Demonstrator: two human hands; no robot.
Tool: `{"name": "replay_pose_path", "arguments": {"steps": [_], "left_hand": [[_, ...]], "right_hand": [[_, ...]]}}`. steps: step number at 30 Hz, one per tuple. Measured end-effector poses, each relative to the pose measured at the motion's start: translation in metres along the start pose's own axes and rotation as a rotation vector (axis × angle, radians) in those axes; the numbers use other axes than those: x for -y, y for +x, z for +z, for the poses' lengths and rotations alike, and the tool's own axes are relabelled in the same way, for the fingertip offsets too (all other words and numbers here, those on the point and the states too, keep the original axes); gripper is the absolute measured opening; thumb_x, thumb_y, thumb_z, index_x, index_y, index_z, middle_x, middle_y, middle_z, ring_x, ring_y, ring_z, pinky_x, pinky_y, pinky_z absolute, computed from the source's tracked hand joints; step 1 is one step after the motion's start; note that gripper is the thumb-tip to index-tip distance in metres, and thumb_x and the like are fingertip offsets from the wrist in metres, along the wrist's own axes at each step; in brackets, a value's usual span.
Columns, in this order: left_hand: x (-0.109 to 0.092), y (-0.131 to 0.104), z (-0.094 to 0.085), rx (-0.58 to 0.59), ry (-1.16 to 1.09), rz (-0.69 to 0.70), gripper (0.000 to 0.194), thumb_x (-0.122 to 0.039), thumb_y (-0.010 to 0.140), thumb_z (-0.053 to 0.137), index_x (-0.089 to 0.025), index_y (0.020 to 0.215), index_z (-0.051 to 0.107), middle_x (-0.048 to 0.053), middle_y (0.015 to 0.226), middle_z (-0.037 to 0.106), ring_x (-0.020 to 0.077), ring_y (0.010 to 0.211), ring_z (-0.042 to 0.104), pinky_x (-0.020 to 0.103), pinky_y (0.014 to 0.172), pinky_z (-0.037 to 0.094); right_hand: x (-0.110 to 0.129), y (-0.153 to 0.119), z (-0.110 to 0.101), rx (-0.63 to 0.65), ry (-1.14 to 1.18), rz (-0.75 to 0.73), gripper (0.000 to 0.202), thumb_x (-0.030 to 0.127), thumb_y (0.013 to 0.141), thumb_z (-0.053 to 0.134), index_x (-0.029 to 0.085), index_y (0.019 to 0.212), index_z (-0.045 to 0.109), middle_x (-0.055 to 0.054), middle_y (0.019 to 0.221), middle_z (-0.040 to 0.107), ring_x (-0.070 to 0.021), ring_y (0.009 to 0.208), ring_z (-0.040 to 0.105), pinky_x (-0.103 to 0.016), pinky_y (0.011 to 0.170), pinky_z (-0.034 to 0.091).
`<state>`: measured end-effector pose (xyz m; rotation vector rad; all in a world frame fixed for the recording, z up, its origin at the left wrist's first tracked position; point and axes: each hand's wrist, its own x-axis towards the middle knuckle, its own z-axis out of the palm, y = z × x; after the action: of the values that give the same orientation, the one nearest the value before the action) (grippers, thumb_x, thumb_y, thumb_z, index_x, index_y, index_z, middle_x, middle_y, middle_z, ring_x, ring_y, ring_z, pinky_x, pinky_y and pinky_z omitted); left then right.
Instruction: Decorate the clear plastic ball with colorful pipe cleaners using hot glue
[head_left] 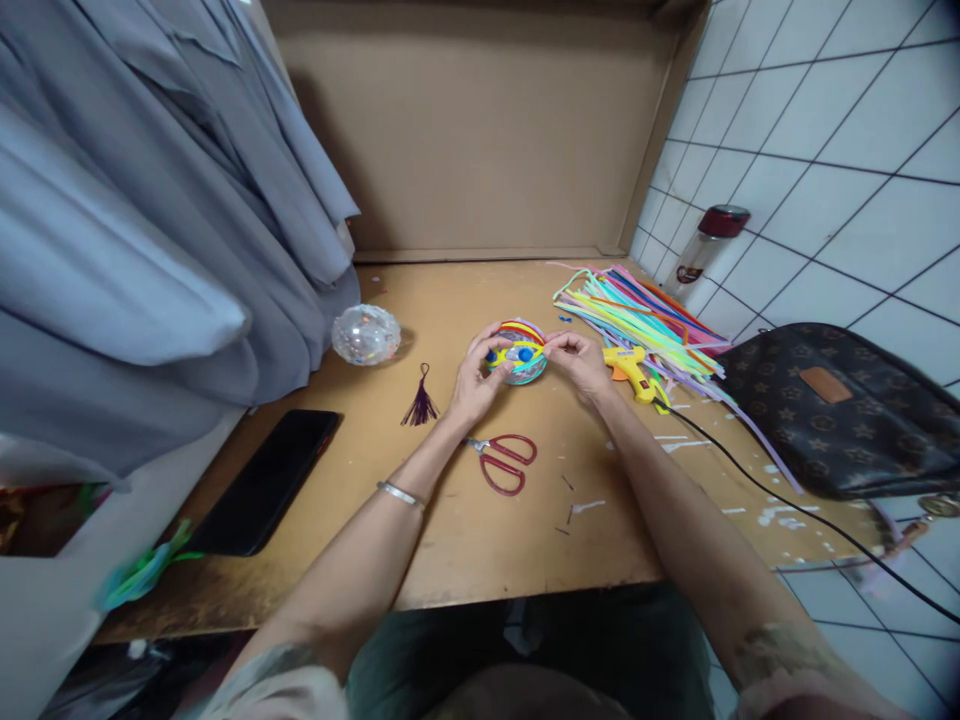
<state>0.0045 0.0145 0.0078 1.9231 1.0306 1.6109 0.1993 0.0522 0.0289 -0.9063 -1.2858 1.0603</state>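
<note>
A clear round ball wrapped with red, yellow and turquoise pipe cleaners and blue dots is held just above the table. My left hand grips it from the left, thumb in front and fingers over the top. At its right side, my right hand pinches the end of a yellow pipe cleaner against the ball. Red-handled scissors lie below the ball, their blades partly hidden by my left wrist. A yellow glue gun rests just right of my right hand.
A heap of coloured pipe cleaners lies at the back right, near a bottle and a brown patterned bag. Leftward are a clear ball, a dark tassel and a black phone. The glue gun's cord runs right.
</note>
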Motion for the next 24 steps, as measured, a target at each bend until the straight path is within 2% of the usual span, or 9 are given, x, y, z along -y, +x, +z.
{"name": "replay_pose_path", "arguments": {"steps": [7, 24], "left_hand": [[-0.0013, -0.0001, 0.0003, 0.004, 0.002, 0.003, 0.046, -0.061, 0.089, 0.062, -0.021, 0.113, 0.065, 0.019, 0.147, 0.055, 0.0305, 0.142, 0.05, 0.054, 0.117, 0.039], [-0.0015, 0.0, 0.0009, 0.009, 0.062, 0.002, 0.046, -0.059, 0.088, 0.066, -0.023, 0.116, 0.069, 0.016, 0.149, 0.054, 0.0304, 0.144, 0.047, 0.058, 0.121, 0.034]], "right_hand": [[-0.0006, -0.0002, 0.0016, -0.016, 0.009, 0.0, 0.013, 0.031, 0.054, 0.078, 0.022, 0.056, 0.068, -0.001, 0.082, 0.07, -0.0177, 0.082, 0.064, -0.036, 0.086, 0.052], [-0.0007, -0.001, -0.0025, 0.032, -0.054, -0.003, 0.011, 0.031, 0.058, 0.071, 0.022, 0.061, 0.065, -0.002, 0.089, 0.069, -0.0187, 0.088, 0.062, -0.033, 0.083, 0.049]]}}
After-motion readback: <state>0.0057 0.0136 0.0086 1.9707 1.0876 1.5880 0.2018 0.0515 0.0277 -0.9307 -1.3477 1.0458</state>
